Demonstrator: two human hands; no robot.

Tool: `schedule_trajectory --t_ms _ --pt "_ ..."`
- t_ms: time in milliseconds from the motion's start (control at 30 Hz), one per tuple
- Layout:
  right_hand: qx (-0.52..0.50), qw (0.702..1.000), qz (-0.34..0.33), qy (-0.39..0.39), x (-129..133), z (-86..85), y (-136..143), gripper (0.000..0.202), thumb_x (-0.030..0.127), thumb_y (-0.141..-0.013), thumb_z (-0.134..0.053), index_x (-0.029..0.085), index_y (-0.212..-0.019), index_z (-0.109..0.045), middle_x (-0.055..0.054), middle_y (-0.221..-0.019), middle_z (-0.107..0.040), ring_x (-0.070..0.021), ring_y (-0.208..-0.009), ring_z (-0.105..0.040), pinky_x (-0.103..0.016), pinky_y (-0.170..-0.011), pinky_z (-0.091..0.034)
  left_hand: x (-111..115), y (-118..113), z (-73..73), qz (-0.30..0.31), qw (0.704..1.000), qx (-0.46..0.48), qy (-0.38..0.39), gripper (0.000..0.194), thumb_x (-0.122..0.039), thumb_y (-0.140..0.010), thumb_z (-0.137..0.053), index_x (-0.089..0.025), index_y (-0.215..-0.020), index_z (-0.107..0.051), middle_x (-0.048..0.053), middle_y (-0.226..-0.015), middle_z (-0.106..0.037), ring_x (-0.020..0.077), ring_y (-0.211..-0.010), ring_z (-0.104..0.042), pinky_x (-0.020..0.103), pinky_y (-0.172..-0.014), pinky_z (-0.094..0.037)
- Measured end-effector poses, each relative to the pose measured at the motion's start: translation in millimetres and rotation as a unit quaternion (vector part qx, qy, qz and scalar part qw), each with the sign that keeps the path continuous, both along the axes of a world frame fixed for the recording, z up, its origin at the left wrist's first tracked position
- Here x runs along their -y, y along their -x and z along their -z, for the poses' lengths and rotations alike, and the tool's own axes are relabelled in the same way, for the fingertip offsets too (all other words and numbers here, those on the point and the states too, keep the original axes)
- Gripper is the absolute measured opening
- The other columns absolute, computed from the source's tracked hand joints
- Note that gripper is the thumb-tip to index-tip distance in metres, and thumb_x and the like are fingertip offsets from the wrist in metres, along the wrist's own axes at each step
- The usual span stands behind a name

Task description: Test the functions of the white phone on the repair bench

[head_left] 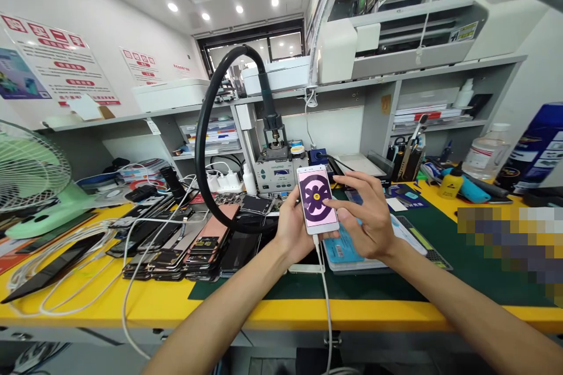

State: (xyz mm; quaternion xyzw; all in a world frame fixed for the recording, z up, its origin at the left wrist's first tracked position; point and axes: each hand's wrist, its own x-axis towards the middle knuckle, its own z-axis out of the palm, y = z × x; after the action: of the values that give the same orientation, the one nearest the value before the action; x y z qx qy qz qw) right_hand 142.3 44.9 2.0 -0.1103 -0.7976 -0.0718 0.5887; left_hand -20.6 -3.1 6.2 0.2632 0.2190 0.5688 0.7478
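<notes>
A white smartphone [318, 199] is held upright over the bench in my left hand [294, 224], whose fingers wrap behind it. Its lit screen shows a dark ring and a flower-like shape on pale pink. From the phone's lower edge a white charging cable [324, 287] hangs down past the bench edge. My right hand [368, 211] is at the phone's right side with its fingers spread; the index fingertip is at or just over the screen. Below the hands lies a blue and white package [347, 249] on the dark green mat [281, 288].
Stacks of dismantled phones [202, 252] lie to the left, near white cables [70, 269] and a green fan [35, 187]. Behind stands a grey hot-air station [276, 173] with a thick black hose [203, 129] arching over the bench. A yellow bottle [451, 183] is at right.
</notes>
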Motion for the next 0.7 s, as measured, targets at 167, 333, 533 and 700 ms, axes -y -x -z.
schedule_trajectory --t_ms 167,333,533,700 --pt "-0.021 0.999 0.002 0.029 -1.9 -0.5 -0.2 0.027 0.014 -0.086 -0.052 0.018 -0.091 -0.079 -0.013 -0.119 -0.064 -0.0343 -0.118 -0.053 -0.056 -0.098 -0.044 -0.3 0.8 1.4 0.016 1.0 0.015 -0.014 0.061 -0.06 -0.095 -0.041 -0.009 -0.116 -0.067 0.017 -0.096 -0.072 0.028 -0.082 -0.07 0.038 -0.068 -0.056" --pt "-0.038 0.998 0.008 0.052 -6.8 0.1 -1.5 0.028 0.015 -0.088 -0.051 0.018 -0.094 -0.078 -0.012 -0.116 -0.065 -0.032 -0.114 -0.055 -0.054 -0.098 -0.044 -0.1 2.8 3.4 0.035 0.998 0.028 -0.032 0.062 -0.061 -0.094 -0.043 -0.008 -0.118 -0.066 0.018 -0.099 -0.071 0.0295 -0.085 -0.069 0.038 -0.067 -0.057" --pt "-0.013 0.998 0.021 0.054 -8.5 -0.6 -2.9 0.03 0.017 -0.089 -0.05 0.02 -0.102 -0.077 -0.012 -0.12 -0.062 -0.0319 -0.116 -0.053 -0.056 -0.099 -0.043 1.8 -2.0 2.4 0.017 1.0 0.021 0.002 0.06 -0.06 -0.094 -0.042 -0.01 -0.116 -0.066 0.017 -0.095 -0.072 0.0284 -0.08 -0.07 0.039 -0.067 -0.057" --pt "0.063 0.996 0.044 0.051 -6.5 -0.2 -0.4 0.034 0.021 -0.089 -0.051 0.022 -0.116 -0.072 -0.012 -0.138 -0.05 -0.0355 -0.13 -0.042 -0.059 -0.105 -0.038 3.2 -6.7 6.3 0.021 1.0 0.009 0.018 0.058 -0.06 -0.094 -0.044 -0.011 -0.117 -0.067 0.014 -0.088 -0.073 0.0273 -0.075 -0.07 0.039 -0.067 -0.056"
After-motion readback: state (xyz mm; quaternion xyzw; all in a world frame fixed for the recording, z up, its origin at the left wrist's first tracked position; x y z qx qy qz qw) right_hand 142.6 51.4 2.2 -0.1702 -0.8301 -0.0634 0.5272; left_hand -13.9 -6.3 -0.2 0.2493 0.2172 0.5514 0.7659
